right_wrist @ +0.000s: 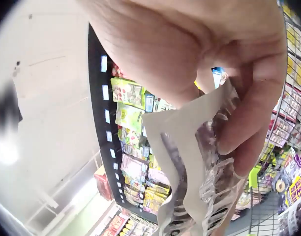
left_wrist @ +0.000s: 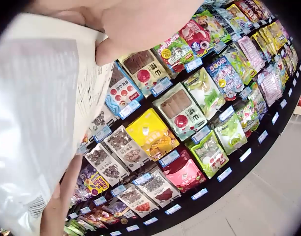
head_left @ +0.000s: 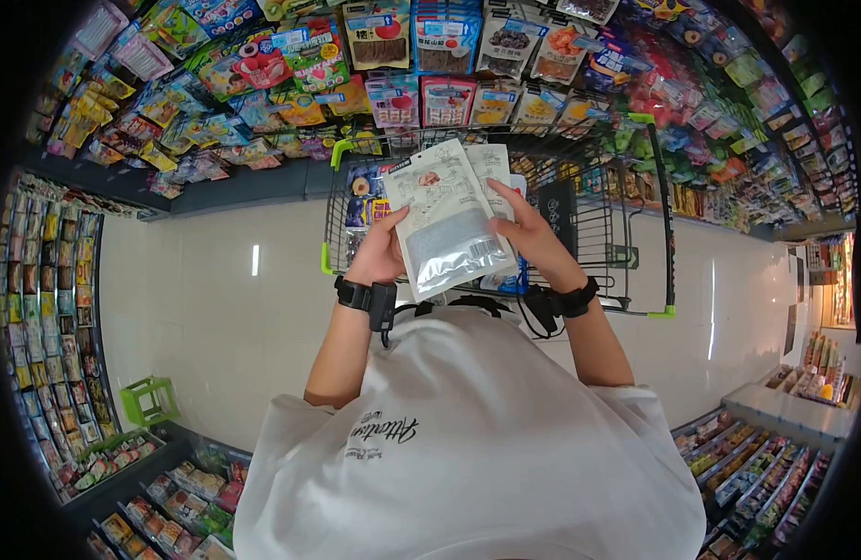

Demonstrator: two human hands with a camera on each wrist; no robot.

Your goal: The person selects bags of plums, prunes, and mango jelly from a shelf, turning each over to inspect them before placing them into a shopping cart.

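Person stands at a shopping cart (head_left: 636,233) in a store aisle, both hands raised over the cart's near end. Left hand (head_left: 382,252) grips the left edge of a silver pouch (head_left: 444,219), thumb on its printed face, other fingers behind it. Right hand (head_left: 533,233) holds the pouch's right edge, thumb lying across the front; in the right wrist view the fingers (right_wrist: 249,123) curl round crinkled silver packaging (right_wrist: 204,182), so it's pinching, not flat. A second pouch (head_left: 494,166) sits just behind the first, sticking out at its upper right; can't tell which hand carries it. Pouch is held tilted, back label toward the person, above the cart basket, touching neither cart nor shelf. Inside the cart, under the pouch, some blue packets (head_left: 360,207), partly hidden. Beyond the cart's far end, a snack shelf (head_left: 290,182) hung with rows of colourful bags; the left wrist view shows those bags close up, incl. a yellow bag (left_wrist: 151,133) and price tags under each. More shelves to the cart's left and right. Green basket (head_left: 150,401) on the floor, well left of the cart. Black wrist straps (head_left: 365,297) on both arms.
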